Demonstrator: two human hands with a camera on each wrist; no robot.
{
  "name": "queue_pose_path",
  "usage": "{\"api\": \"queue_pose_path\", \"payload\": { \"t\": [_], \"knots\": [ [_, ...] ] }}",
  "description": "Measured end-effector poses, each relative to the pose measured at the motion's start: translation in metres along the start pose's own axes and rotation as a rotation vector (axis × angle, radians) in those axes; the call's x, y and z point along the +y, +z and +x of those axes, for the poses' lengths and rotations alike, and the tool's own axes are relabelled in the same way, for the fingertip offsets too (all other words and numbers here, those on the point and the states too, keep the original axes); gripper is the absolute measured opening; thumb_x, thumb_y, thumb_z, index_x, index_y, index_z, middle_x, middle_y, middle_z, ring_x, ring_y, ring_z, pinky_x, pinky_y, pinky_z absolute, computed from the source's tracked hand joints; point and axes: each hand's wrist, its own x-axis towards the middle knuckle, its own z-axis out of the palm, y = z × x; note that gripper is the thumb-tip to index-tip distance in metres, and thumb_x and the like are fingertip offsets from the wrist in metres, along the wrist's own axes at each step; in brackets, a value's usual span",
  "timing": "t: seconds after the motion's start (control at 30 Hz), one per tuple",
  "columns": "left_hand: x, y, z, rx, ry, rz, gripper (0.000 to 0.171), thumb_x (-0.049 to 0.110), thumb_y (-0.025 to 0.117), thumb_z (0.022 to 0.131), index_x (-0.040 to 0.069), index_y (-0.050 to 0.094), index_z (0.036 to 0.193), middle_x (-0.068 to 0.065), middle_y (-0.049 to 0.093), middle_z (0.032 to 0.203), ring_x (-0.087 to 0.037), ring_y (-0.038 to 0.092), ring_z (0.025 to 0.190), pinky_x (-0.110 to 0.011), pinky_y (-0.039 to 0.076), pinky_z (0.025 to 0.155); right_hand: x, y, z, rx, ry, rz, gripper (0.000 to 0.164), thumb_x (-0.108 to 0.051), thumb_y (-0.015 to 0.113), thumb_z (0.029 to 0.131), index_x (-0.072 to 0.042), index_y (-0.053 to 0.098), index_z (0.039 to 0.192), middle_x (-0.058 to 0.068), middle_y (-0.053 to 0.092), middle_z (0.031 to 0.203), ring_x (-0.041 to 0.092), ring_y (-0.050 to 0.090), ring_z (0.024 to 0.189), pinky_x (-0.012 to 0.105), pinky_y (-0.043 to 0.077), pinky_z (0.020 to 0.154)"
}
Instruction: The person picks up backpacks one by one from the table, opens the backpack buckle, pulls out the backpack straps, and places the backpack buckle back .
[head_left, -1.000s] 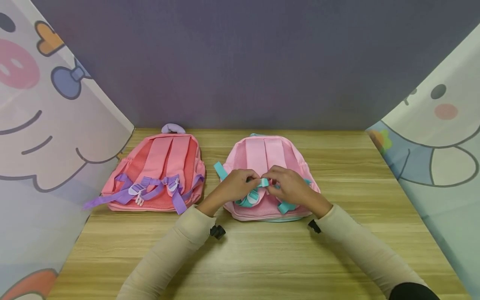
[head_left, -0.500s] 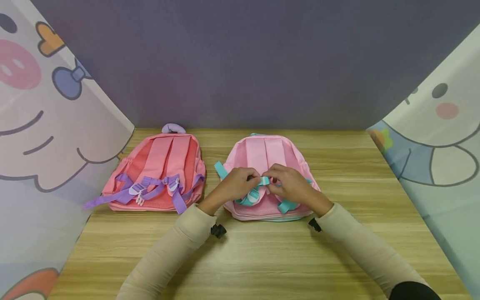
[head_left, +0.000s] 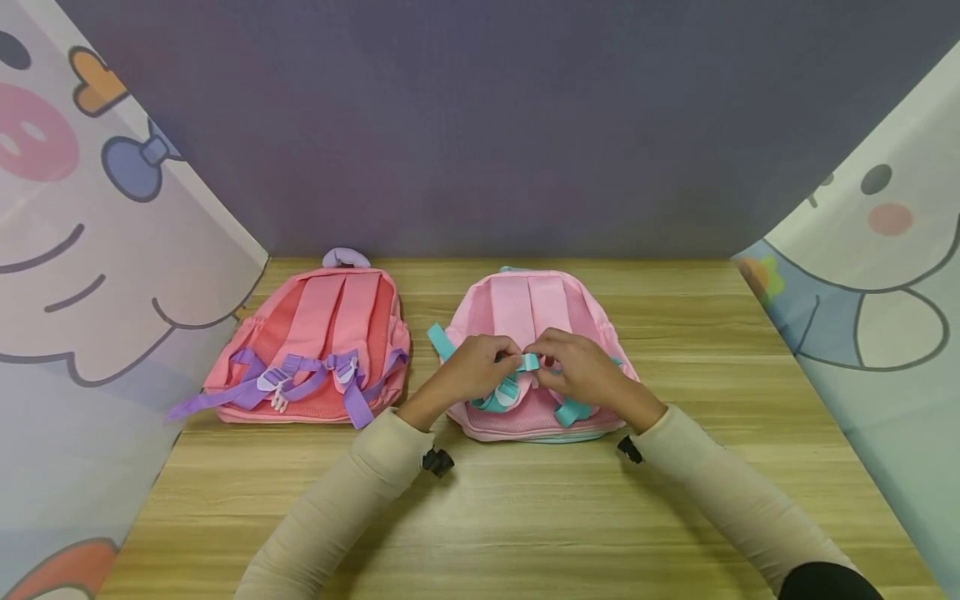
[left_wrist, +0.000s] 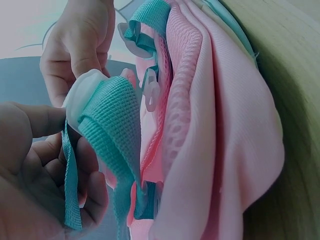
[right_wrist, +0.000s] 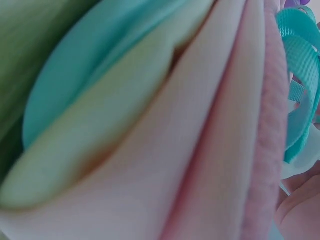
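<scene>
A light pink backpack lies in the middle of the table, its shoulder straps upward. Over its lower back my left hand pinches a thin teal webbing strap beside a white plastic buckle. My right hand pinches the same buckle from the other side, fingertips partly hidden behind it. Wider teal webbing loops through the buckle. A whitish clip hangs against the bag in the left wrist view. The bag's side fills most of the right wrist view, where little of the hand shows.
A coral backpack with purple straps and white buckles lies to the left on the wooden table. A dark panel stands behind, and cartoon-printed panels flank both sides.
Almost nothing differs. Both hands have risen very slightly with the teal strap since a second ago, and their grip looks the same. Both bags stay in place.
</scene>
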Motion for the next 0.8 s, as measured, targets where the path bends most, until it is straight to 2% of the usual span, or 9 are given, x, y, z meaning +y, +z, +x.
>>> {"api": "queue_pose_path", "payload": {
  "t": [0.23,0.8],
  "knots": [
    [0.0008,-0.0004,-0.0004,-0.001,-0.012,0.003,0.018,0.024,0.057,0.105,0.015,0.072,0.101,0.004,0.056,0.07,-0.008,0.043,0.051,-0.022,0.037,0.053,-0.0014,-0.0011,0.0004,-0.001,-0.007,0.0,0.027,-0.013,0.07,0.086,-0.009,0.074,0.112,-0.001,0.068,0.099,0.013,0.063,0.082,0.027,0.053,0.071],
    [0.0009,0.0008,-0.0003,0.013,0.007,0.035,0.017,0.024,0.058,0.104,0.016,0.072,0.099,0.005,0.058,0.074,-0.007,0.046,0.059,-0.021,0.039,0.057,-0.0001,0.0021,0.0002,0.006,-0.005,0.011,0.027,-0.013,0.072,0.085,-0.009,0.074,0.112,-0.001,0.068,0.101,0.014,0.063,0.081,0.026,0.053,0.07]
  ]
}}
